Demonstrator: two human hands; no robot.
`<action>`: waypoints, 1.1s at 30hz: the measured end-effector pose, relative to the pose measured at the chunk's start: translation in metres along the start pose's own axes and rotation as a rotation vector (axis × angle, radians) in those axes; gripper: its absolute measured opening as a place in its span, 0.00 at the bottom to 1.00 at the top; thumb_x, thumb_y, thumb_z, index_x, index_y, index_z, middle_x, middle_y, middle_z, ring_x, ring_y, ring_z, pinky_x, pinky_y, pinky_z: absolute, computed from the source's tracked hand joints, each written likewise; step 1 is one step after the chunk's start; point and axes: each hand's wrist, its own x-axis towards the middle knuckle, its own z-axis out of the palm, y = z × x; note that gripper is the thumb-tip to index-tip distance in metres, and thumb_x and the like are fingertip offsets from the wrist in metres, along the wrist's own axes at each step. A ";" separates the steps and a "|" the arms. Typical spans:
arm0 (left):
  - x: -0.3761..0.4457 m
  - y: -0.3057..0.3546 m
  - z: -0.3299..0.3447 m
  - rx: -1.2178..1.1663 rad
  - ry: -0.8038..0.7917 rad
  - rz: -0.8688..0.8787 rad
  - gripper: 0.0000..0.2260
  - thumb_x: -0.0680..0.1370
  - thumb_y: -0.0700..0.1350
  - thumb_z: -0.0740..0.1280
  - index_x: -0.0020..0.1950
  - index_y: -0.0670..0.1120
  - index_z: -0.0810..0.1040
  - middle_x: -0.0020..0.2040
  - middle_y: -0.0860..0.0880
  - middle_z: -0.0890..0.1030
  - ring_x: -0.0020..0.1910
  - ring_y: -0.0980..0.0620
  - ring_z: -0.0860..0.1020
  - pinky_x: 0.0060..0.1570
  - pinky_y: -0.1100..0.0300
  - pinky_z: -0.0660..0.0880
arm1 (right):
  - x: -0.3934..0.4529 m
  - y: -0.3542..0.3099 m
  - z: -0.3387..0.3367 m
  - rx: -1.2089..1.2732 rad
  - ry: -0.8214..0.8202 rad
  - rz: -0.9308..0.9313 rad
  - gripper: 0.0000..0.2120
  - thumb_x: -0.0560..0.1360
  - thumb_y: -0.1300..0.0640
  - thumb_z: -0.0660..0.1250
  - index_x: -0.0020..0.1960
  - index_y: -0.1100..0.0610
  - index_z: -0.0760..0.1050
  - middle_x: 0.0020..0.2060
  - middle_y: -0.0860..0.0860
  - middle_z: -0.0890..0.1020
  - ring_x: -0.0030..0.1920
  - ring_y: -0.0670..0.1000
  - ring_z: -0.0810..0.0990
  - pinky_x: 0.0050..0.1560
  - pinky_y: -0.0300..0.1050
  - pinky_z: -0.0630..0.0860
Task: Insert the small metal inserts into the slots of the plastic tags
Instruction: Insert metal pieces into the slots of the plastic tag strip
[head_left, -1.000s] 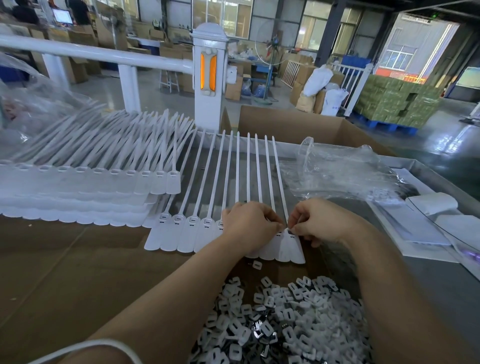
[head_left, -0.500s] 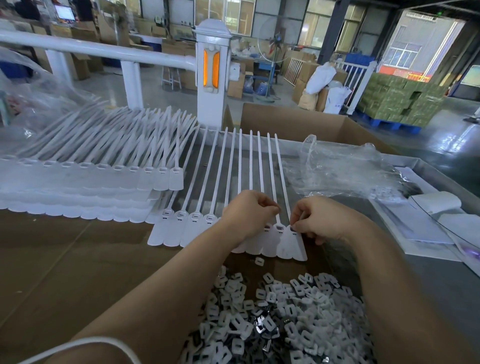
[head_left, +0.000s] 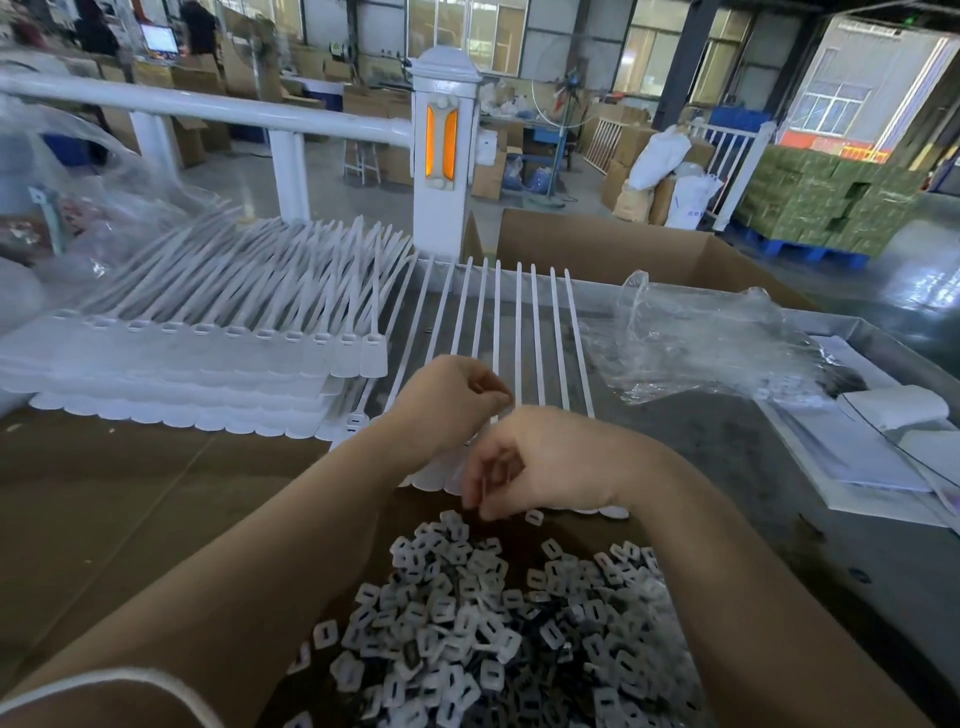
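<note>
While left hand (head_left: 447, 400) curls, right hand (head_left: 524, 462) dips, fingers seemingly empty.

You face a warehouse hall with a grey, glossy floor (head_left: 883, 291). A white railing (head_left: 208, 106) and its post (head_left: 444, 156) stand beyond the bench's far edge. Daylight enters tall windows (head_left: 467, 31); green stacked cartons (head_left: 821, 202) sit at right.

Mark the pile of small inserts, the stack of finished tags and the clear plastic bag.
pile of small inserts (head_left: 498, 634), head view, middle of the heap.
stack of finished tags (head_left: 208, 358), head view, on the overlapping tag heads.
clear plastic bag (head_left: 696, 338), head view, its crumpled middle.
</note>
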 end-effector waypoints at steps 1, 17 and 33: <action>-0.003 -0.006 -0.001 0.015 0.012 0.009 0.04 0.78 0.45 0.69 0.46 0.52 0.84 0.42 0.53 0.84 0.44 0.53 0.82 0.44 0.61 0.78 | 0.003 -0.004 0.005 -0.005 0.002 -0.030 0.07 0.74 0.57 0.74 0.48 0.45 0.83 0.41 0.42 0.84 0.43 0.39 0.81 0.48 0.41 0.79; -0.005 -0.041 -0.012 -0.034 0.114 0.034 0.10 0.79 0.46 0.69 0.41 0.59 0.81 0.36 0.58 0.82 0.36 0.60 0.79 0.43 0.59 0.77 | 0.008 -0.008 0.013 -0.029 -0.086 -0.052 0.04 0.73 0.54 0.75 0.45 0.48 0.81 0.34 0.38 0.81 0.35 0.35 0.78 0.36 0.31 0.74; -0.006 -0.036 -0.014 -0.209 0.107 0.073 0.06 0.80 0.42 0.67 0.47 0.51 0.81 0.36 0.52 0.84 0.31 0.56 0.79 0.34 0.65 0.74 | 0.000 0.020 -0.005 0.349 0.456 0.066 0.06 0.74 0.60 0.74 0.43 0.49 0.80 0.37 0.45 0.86 0.32 0.37 0.79 0.31 0.35 0.73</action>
